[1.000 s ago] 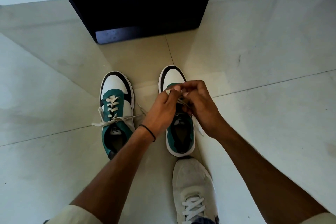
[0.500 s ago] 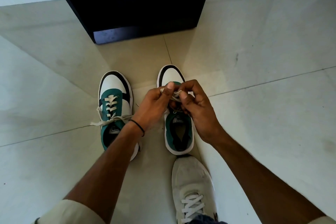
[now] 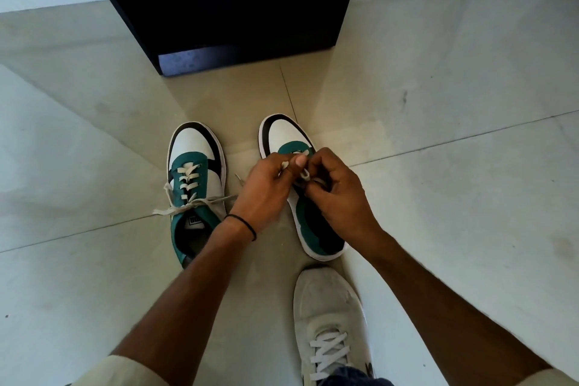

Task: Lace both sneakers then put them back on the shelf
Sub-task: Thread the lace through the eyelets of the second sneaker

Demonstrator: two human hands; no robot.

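Both hands still pinching white flat lace [image 3: 304, 175]
Right green-white leather sneaker [image 3: 308, 229] has turned heel-right; my left hand [image 3: 266, 188], right hand [image 3: 340, 194] gripping it

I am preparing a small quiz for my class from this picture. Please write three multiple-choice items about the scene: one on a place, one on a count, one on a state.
1. Where do the green sneakers stand?
A. on the tiled floor before the dark shelf unit
B. on top of the shelf
C. on a chair

2. How many green-and-white sneakers are in view?
A. one
B. two
C. four

3. In what state is the lace of the left sneaker?
A. missing
B. threaded, ends lying loose
C. still in a packet

Key:
1 A, both rest on the floor near the shelf unit.
2 B, left sneaker and right sneaker.
3 B, its lace crosses the eyelets while the left hand and right hand work the other.
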